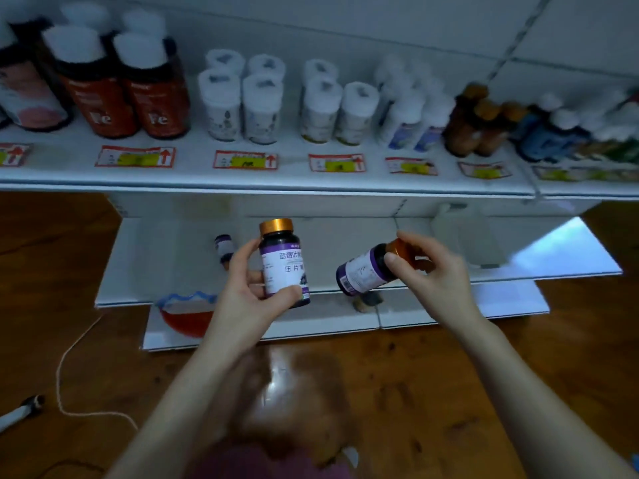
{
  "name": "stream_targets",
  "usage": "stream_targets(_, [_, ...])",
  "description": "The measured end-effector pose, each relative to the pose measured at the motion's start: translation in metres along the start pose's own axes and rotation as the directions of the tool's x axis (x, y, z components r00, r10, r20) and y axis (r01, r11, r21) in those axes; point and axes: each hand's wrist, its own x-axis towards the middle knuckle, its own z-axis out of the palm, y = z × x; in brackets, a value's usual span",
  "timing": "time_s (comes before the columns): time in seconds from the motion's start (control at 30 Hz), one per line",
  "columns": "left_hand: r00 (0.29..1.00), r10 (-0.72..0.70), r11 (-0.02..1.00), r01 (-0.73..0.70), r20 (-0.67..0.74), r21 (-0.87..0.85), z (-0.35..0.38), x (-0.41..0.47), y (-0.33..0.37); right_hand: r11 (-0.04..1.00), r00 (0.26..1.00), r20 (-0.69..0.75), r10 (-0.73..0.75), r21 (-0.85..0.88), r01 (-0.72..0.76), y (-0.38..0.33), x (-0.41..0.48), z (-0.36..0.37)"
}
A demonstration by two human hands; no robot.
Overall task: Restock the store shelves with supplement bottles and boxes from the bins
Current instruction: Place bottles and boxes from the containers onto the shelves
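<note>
The left hand (242, 288) holds a dark bottle with a purple-and-white label and a gold screw cap (283, 264) upright, label facing the camera. Its fingers (242, 257) are curled round the bottle's left side and the thumb presses the lower front of the label. The right hand (439, 271) grips a second dark purple-labelled bottle (363, 273) by its gold cap, with the thumb and fingers closed round the cap. This bottle is tilted steeply, its base pointing down and left toward the first bottle, and the two are near each other but apart. Both are held in the air in front of the lower white metal shelf (173, 257), below the edge of the upper white metal shelf (311, 181). On the lower shelf, just behind the left hand, sits a small dark bottle with a purple label (224, 250). The upper shelf carries rows of stock: dark bottles with red labels and white caps (128, 95) at the left, white plastic bottles (242, 108) in the middle and amber bottles with gold caps (477, 129) toward the right, with red-bordered price tags (135, 156) along its front. A red bowl with a blue scalloped rim (186, 316) sits on the lowest ledge, and a thin white cord (65, 382) trails over the brown wooden floor (484, 392).
</note>
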Motion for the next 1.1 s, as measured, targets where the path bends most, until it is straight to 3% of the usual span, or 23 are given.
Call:
stream_targets(0.2, [0.996,0.055,0.994,-0.048,0.073,-0.103,0.129,-0.016,0.038,0.998,0.992,-0.127,0.009,0.065,0.0,0.052,-0.017,-0.146])
stream_targets(0.43, [0.95,0.165,0.978,-0.124,0.265,-0.166,0.269,-0.026,0.088,0.989,0.984,-0.166,0.07,-0.116,-0.09,0.103,-0.041,-0.281])
stream_targets(0.7, [0.849,0.218,0.974,-0.157,0.482,-0.165,0.409,-0.006,0.115,0.988,0.937,-0.343,0.07,-0.105,-0.113,0.167,-0.042,-0.381])
stream_targets(0.8, [0.808,0.221,0.973,-0.148,0.546,-0.175,0.465,0.013,0.125,0.974,0.911,-0.41,0.049,-0.181,-0.134,0.194,-0.027,-0.414])
stream_targets(0.97, [0.753,0.224,0.972,-0.128,0.619,-0.196,0.563,0.044,0.147,0.893,0.891,-0.446,0.087,-0.36,-0.268,0.232,-0.003,-0.482])
stream_targets(1.1, [0.665,0.241,0.97,-0.138,0.707,-0.201,0.641,0.054,0.165,0.841,0.825,-0.543,0.156,-0.366,-0.4,0.265,0.005,-0.535])
